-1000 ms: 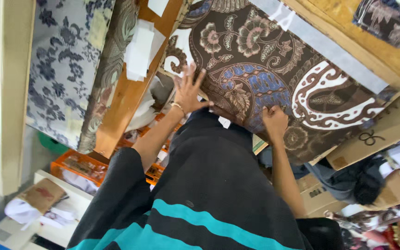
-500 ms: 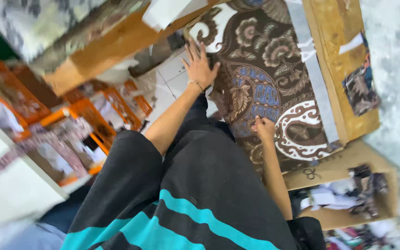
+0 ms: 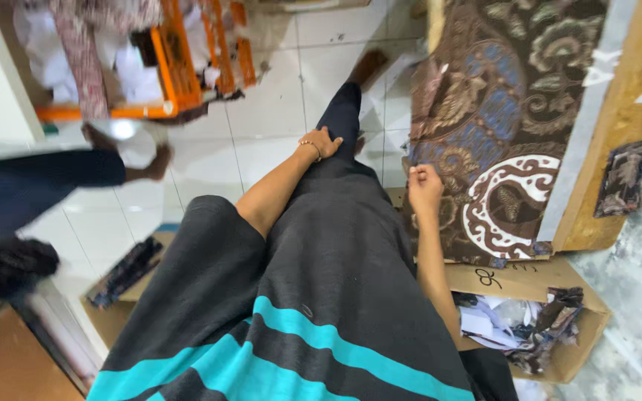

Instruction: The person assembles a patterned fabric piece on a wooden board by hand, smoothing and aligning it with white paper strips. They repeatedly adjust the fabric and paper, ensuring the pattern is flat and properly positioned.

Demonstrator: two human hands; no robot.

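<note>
The left hand (image 3: 322,142) rests on the person's dark trouser leg (image 3: 343,119), fingers loosely together and holding nothing, well apart from the cloth. The right hand (image 3: 424,186) is nearer: it is closed, its fingers pinched on the cloth's (image 3: 495,111) near left edge. The brown and blue patterned cloth lies flat on the wooden surface (image 3: 622,111), stretching up and to the right from that hand, long axis running away from the person.

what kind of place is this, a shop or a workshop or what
Probably a small batik or textile workshop. A brown patterned cloth lies over a wooden table, the right hand at its edge; a cardboard box holds fabric scraps, and orange crates stand on the tiled floor.
</note>
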